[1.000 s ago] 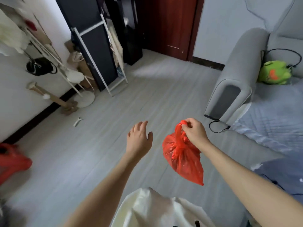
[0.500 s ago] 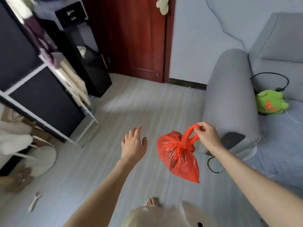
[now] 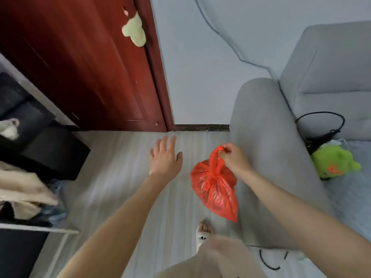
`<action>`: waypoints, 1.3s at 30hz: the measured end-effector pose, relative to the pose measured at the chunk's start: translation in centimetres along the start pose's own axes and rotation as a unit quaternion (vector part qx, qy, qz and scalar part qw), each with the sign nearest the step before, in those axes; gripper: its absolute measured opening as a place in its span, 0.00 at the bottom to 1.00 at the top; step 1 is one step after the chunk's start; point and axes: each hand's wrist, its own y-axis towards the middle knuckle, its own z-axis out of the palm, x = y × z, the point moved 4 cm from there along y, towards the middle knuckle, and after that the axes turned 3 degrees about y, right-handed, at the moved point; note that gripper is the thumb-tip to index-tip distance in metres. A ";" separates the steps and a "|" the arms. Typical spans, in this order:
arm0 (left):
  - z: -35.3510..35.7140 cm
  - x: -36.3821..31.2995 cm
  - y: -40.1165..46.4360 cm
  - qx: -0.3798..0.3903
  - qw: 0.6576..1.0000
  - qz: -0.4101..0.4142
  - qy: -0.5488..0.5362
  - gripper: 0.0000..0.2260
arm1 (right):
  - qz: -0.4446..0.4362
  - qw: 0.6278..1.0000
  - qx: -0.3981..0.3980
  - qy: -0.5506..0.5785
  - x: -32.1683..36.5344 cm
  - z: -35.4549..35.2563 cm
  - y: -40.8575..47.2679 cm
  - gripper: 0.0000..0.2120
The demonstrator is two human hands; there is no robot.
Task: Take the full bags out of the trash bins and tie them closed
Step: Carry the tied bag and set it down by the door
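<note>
A small red plastic trash bag (image 3: 215, 189), knotted at its neck, hangs in the air in front of me. My right hand (image 3: 232, 157) pinches the bag's looped handles at the top. My left hand (image 3: 165, 157) is held out to the left of the bag, palm down, fingers straight and spread, holding nothing and apart from the bag. No trash bin is in view.
A dark red door (image 3: 90, 67) stands ahead on the left, with a pale plush toy (image 3: 134, 31) hanging on it. A grey sofa (image 3: 267, 141) with a green plush toy (image 3: 335, 161) fills the right. Black furniture and a rack with cloth (image 3: 26, 187) line the left. My slippered foot (image 3: 202, 232) shows below.
The view has swung right and closer to the door and sofa. My right hand still carries the red bag; my left hand stays open beside it.
</note>
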 end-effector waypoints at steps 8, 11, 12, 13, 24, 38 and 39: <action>-0.9 -3.8 23.8 0.022 0.995 0.085 0.057 0.27 | 0.066 0.997 -0.032 -0.023 2.2 -0.8 20.0 0.07; 1.0 -5.1 32.5 0.013 0.985 0.135 0.106 0.28 | 0.070 0.996 -0.055 0.001 2.0 -0.4 26.8 0.13; 2.4 -5.5 36.0 0.017 0.981 0.151 0.119 0.29 | 0.090 0.994 -0.064 0.007 0.8 0.3 29.6 0.15; 4.5 -6.0 40.0 0.017 0.977 0.167 0.133 0.29 | 0.108 0.991 -0.078 0.008 -1.0 0.9 33.1 0.13; 26.6 -8.9 63.6 -0.036 0.907 0.315 0.278 0.36 | 0.214 0.959 -0.177 -0.051 -19.3 6.8 57.4 0.10; 35.5 -7.2 72.3 -0.220 0.863 0.316 0.327 0.43 | 0.254 0.963 -0.091 -0.021 -27.9 11.6 66.3 0.12; 35.6 -7.3 72.1 -0.211 0.864 0.310 0.335 0.43 | 0.257 0.963 -0.077 -0.020 -27.5 11.6 66.2 0.12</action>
